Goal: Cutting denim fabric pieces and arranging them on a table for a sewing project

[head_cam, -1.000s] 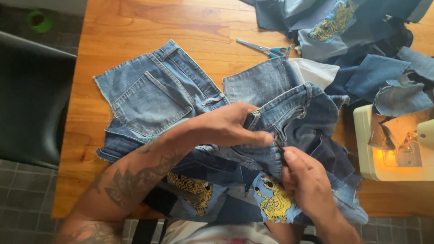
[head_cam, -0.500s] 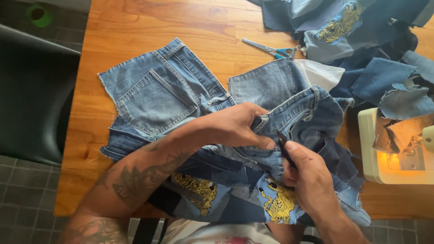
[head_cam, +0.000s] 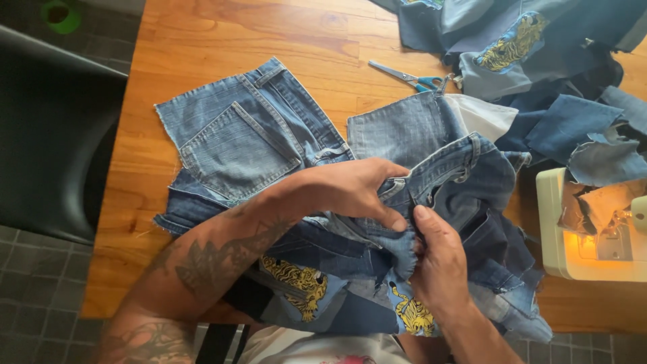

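Observation:
My left hand (head_cam: pixel 350 192) and my right hand (head_cam: pixel 438 266) both pinch a cut piece of blue denim (head_cam: pixel 465 182) with a waistband and belt loop, near the front middle of the wooden table (head_cam: pixel 222 40). The fingers meet at a frayed edge of the cloth. Under my hands lies a pile of darker denim with yellow tiger patches (head_cam: pixel 296 283). To the left of my left hand a lighter denim panel with a back pocket (head_cam: pixel 236 145) lies flat.
Scissors with blue handles (head_cam: pixel 411 77) lie on the table behind the pile. More denim with a tiger patch (head_cam: pixel 512 44) is heaped at the back right. A cream sewing machine with a lit lamp (head_cam: pixel 593 236) stands at the right edge. A black chair (head_cam: pixel 54 135) stands at left.
Both hands have kept their grip on the denim piece and shifted it slightly; my right hand has moved up along the frayed edge toward my left fingers.

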